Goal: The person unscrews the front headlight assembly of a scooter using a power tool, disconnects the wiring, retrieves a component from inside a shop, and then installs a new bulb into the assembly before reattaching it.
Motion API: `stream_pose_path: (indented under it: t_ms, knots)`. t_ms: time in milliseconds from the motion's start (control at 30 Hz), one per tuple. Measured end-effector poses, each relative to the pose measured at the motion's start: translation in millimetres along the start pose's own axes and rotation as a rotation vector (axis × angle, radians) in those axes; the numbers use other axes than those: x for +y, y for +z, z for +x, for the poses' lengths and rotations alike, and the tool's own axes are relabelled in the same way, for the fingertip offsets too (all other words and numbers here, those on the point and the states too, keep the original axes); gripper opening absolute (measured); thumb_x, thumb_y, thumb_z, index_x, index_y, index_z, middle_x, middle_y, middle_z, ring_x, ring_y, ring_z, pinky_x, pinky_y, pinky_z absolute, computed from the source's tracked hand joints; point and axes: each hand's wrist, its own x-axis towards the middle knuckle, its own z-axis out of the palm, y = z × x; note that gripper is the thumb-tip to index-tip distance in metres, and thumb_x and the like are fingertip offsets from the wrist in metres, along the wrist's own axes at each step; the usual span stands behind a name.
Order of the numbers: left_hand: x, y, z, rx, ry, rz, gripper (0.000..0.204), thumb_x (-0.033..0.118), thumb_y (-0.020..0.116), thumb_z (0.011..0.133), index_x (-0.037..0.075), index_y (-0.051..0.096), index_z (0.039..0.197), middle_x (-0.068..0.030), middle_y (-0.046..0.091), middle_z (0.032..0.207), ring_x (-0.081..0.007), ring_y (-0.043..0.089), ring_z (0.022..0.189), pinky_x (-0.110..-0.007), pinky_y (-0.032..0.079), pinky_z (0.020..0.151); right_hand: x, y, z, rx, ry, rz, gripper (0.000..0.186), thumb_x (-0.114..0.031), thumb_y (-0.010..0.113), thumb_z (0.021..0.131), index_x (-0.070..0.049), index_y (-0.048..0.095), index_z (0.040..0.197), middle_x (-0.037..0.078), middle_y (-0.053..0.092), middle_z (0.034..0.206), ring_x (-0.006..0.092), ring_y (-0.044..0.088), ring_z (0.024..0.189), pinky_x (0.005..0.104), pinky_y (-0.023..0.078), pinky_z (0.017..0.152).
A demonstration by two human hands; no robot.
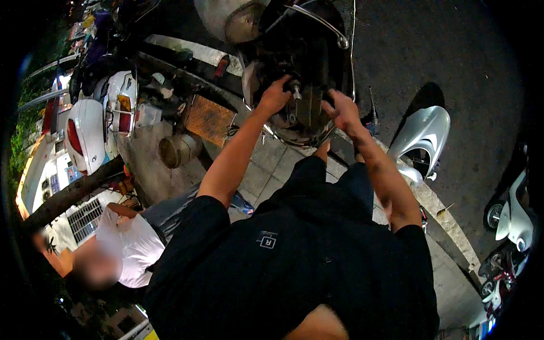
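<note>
Head view, 1 frame, night, outdoor pavement beside a road.

Item 1: scooter rear end [309, 62], dark bodywork stripped open, chrome grab rail [328, 25] curving over it. It stood at top centre, straight ahead of the person, at the kerb edge.

Item 2: left hand [275, 96], fingers curled narrow against the left side of the exposed assembly, just beside a small metal fitting [294, 88]. Whether it gripped a part or only pressed on it could not be told.

Item 3: right hand [343, 110], fingers bent and closed narrow on the right edge of the same assembly; what lay inside the grasp was hidden.

Item 4: silver body panel [425, 136], removed, lying on the pavement to the right, well apart from both hands.

Item 5: round metal can [178, 150] on the paving to the left.

Item 6: white parked scooters [90, 133] at far left; another white scooter [513, 212] at right.

Item 7: a second person in a white shirt [133, 243], lower left, apart from the work.

Step judged in hand: working a component at the scooter's tail with both hands. Next move would likely call for a firm 2-handed hold and steady pull or turn on that fitting.
</note>
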Motion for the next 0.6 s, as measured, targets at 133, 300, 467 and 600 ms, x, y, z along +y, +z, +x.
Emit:
stream_pose_path:
  t_ms: [133,300,467,600]
  knots:
    - [14.4,8.6,-18.2,0.046,-0.365,-0.273,0.058,0.024,0.058,0.081,0.006,0.048,0.135,-0.0243,0.055,0.125,-0.0373,0.055,0.113,-0.040,0.042,0.097,-25.9,-26.1,27.7,-0.288,-0.136,0.042,0.042,-0.023,0.062,0.085,-0.007,0.050,0.122,0.018,0.055,0.119,0.0400,0.053,0.108,0.0462,0.047,0.084]
    - [32.4,26.3,-31.1,0.224,-0.403,-0.625,0.053,0.027,0.057,0.081,0.001,0.052,0.127,-0.0202,0.059,0.116,-0.0315,0.058,0.105,-0.038,0.044,0.090,-31.6,-25.6,61.8,-0.422,-0.312,-0.127,0.063,-0.011,0.067,0.075,-0.015,0.043,0.133,0.024,0.049,0.124,0.0446,0.049,0.112,0.0495,0.047,0.089]
    - [12.0,32.3,-36.5,0.215,-0.377,-1.061,0.041,0.023,0.052,0.088,0.001,0.054,0.122,-0.0108,0.060,0.111,-0.0197,0.058,0.100,-0.033,0.047,0.086,-64.5,-13.4,81.7,-0.552,-0.529,-0.148,0.064,-0.014,0.065,0.075,-0.021,0.044,0.134,0.024,0.045,0.130,0.0441,0.045,0.119,0.0493,0.046,0.093]
    - [8.2,42.9,-51.0,0.185,-0.312,-1.292,0.039,0.015,0.063,0.086,0.001,0.053,0.121,-0.0100,0.063,0.108,-0.0184,0.059,0.095,-0.035,0.049,0.081,-61.6,7.6,90.1,-0.661,-0.670,-0.248,0.064,-0.014,0.065,0.077,-0.024,0.045,0.137,0.022,0.045,0.132,0.0446,0.045,0.118,0.0496,0.043,0.096]
